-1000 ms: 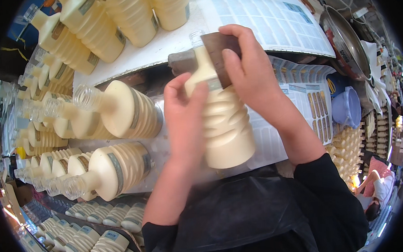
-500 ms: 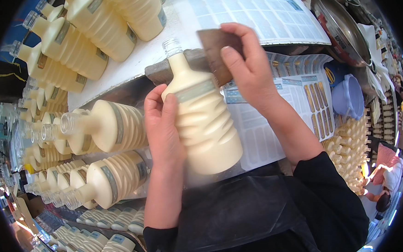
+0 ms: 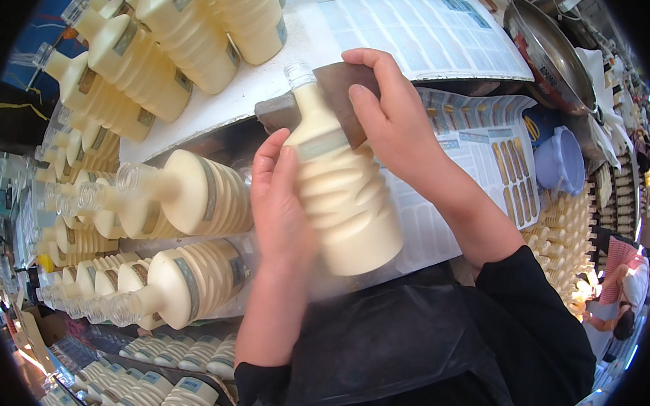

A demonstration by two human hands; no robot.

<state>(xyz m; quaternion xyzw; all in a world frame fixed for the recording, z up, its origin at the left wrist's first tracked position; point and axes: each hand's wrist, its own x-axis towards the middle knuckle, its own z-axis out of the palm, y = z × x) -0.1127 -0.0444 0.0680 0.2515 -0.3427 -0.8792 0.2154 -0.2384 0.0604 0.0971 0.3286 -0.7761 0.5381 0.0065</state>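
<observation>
A cream plastic bottle [image 3: 352, 227] with a clear threaded neck, wavy ridged sides and a pale grey-green band [image 3: 323, 145] round its shoulder leans in front of me. My left hand [image 3: 284, 205] grips its left side, thumb near the band. Between the thumb and fingers of my right hand [image 3: 392, 117] is a thin, flat brown piece [image 3: 346, 90], its material unclear. Its edge lies beside the bottle's neck and right shoulder; whether it touches cannot be made out. Behind the bottle sits a grey block [image 3: 278, 112], partly covered.
More cream bottles [image 3: 198, 192] lie and stand in rows on my left. A white label sheet [image 3: 419, 33] covers the board ahead, and other label sheets [image 3: 480, 186] lie to the right. Beyond them are a lilac bucket [image 3: 560, 160], a large metal pan [image 3: 550, 48] and another person [image 3: 622, 293].
My right hand has brought the brown piece leftward and slightly down, closer to the bottle's neck. My left hand keeps its hold on the bottle. The whole view has shifted slightly.
</observation>
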